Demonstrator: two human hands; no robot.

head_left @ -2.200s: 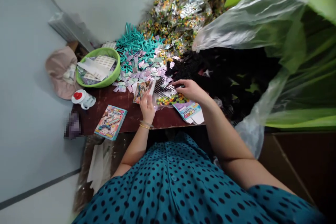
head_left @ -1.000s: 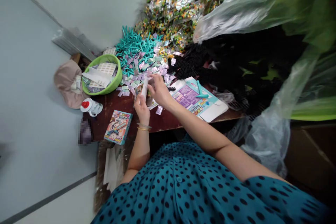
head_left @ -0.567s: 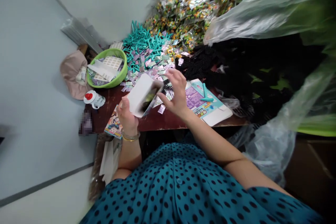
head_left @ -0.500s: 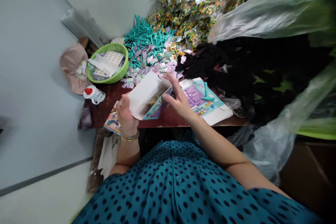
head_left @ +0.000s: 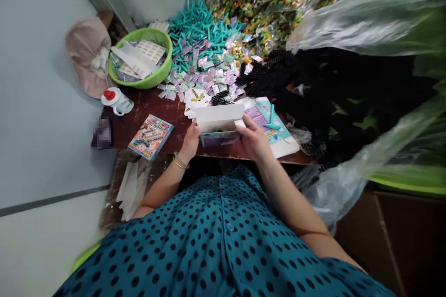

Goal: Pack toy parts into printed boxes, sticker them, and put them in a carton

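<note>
Our left hand [head_left: 191, 141] and right hand [head_left: 257, 139] grasp opposite ends of the open, teal-and-purple printed cardboard box with white inside [head_left: 220, 116], over the dark-red surface [head_left: 179, 135]; we should press gently, lest its walls crease. Teal plastic sticks [head_left: 198, 32] lie heaped beyond, near a pale-grey wall [head_left: 42, 79].

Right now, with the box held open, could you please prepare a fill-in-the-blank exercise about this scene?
The left hand and right hand hold the open box, whose raised flap is ____. The basket is ____ in colour. The lid of the mug is white and ____.

Missing words: white; green; red.
</note>
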